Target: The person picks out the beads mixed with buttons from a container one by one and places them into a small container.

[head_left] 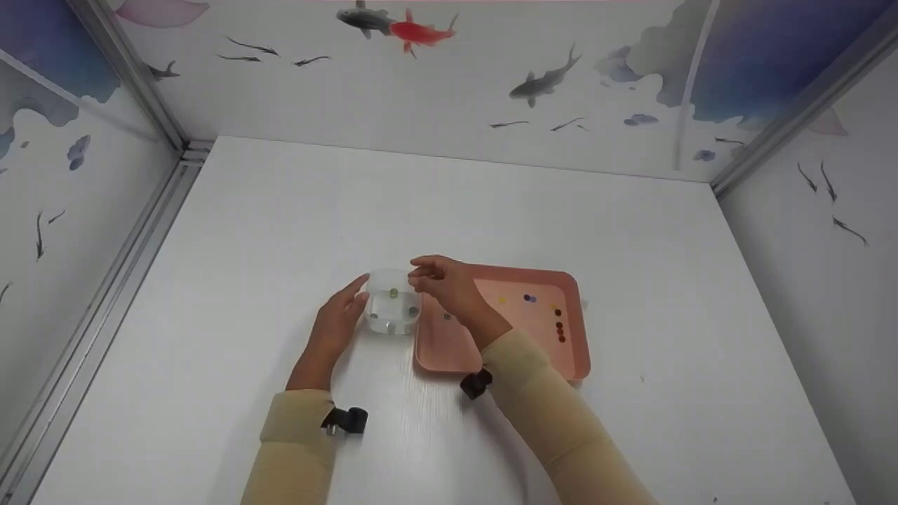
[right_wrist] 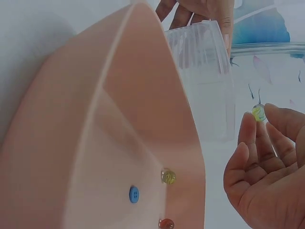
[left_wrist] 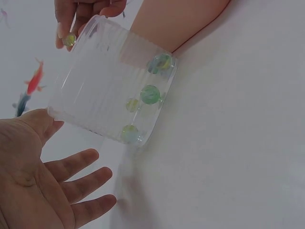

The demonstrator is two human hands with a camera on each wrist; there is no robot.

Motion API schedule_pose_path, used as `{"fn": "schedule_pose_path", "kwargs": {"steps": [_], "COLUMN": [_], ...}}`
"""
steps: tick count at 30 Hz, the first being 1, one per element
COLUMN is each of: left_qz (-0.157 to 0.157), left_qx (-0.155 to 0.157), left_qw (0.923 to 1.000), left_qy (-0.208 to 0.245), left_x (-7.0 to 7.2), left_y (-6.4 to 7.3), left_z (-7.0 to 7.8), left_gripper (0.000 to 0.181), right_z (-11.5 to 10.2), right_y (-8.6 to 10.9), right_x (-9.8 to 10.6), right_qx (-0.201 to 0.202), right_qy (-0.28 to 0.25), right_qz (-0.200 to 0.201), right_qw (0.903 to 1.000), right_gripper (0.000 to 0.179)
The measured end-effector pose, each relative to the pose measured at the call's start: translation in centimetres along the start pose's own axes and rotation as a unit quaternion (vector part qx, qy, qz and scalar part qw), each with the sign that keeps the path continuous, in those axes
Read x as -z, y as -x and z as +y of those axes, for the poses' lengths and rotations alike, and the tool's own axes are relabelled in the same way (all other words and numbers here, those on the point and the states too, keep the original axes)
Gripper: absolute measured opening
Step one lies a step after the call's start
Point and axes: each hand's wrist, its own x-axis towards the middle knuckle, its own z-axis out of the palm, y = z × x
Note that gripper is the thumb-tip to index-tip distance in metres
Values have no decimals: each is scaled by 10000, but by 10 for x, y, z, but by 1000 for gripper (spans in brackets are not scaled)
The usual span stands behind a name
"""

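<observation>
A clear plastic container (head_left: 379, 327) stands on the table, with several glass marbles at its bottom, one of them green (left_wrist: 150, 94). My left hand (head_left: 335, 324) is at the container's left side; its fingers are spread and fairly straight, touching near the rim (left_wrist: 53, 114). Over the container's right edge, my right hand (head_left: 449, 286) pinches a yellowish glass marble (right_wrist: 259, 113) between thumb and fingertip. In the left wrist view this marble shows just outside the rim. Right beside the container is a pink tray (head_left: 449, 361), partly covered by the right forearm.
Inside the tray lie a blue button (right_wrist: 134, 194), a yellowish marble (right_wrist: 168, 176), a reddish marble (right_wrist: 167, 223) and several other small coloured pieces along its right side. White panels with painted fish (head_left: 421, 32) enclose the white table (head_left: 449, 203) at the back and sides.
</observation>
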Motion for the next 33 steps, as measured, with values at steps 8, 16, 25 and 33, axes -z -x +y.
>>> {"fn": "schedule_pose_path", "kwargs": {"steps": [8, 16, 25, 33], "left_qz": [-35, -16, -43, -65], "left_qx": [58, 159, 180, 128], "left_qw": [10000, 9999, 9998, 9999], "left_qy": [26, -39, -29, 90], "left_x": [0, -2, -1, 2], "left_y": [-1, -1, -1, -1], "left_z": [0, 0, 2, 1], "left_gripper": [49, 53, 51, 48], "right_z": [3, -1, -6, -10], "right_y": [0, 0, 0, 2], "right_x": [-5, -9, -13, -16], "right_qx": [470, 717, 994, 1278], "right_qy": [483, 1472, 2148, 3314], "right_qz": [-133, -165, -295, -346], "right_qw": [9976, 9864, 9712, 9342], "right_gripper": [34, 30, 30, 30]}}
